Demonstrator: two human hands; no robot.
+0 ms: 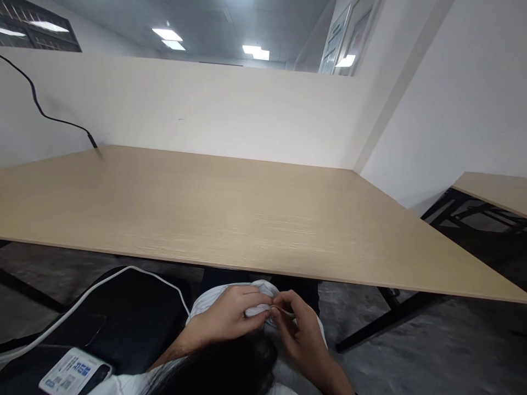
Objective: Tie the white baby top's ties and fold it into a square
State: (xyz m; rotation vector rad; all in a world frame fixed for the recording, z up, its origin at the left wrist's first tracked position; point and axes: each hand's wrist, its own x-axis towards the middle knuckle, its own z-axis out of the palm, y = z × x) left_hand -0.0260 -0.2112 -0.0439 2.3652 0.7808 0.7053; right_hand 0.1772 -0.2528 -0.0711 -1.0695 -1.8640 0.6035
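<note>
Closest to the person's body, dark hair (222, 362) hangs down between the arms, and on the left side a flat white labelled object (68, 373) lies on a black seat (140, 307), which seems to give it a steady support. A white cable (129, 267) makes a loose arc over this seat, perhaps so that nothing pulls; where it ends near the cloth, I cannot tell. The white cloth (205, 299) is gathered on the lap (220, 276), just below the near edge of the tabletop (230, 208). The left hand (235, 311) is half closed, its thumb and fingers pressing a fold; the right hand (298, 332) pinches the cloth's edge between thumb and forefinger. Their fingertips come together, I think because this small part needs fine control, while the lap carries the weight. Farther, at the tabletop's far left corner, a black cable (91, 138) comes down along the white partition (230, 109), probably to stay out of the way. Beyond the right edge stands a second table (494, 189).
</note>
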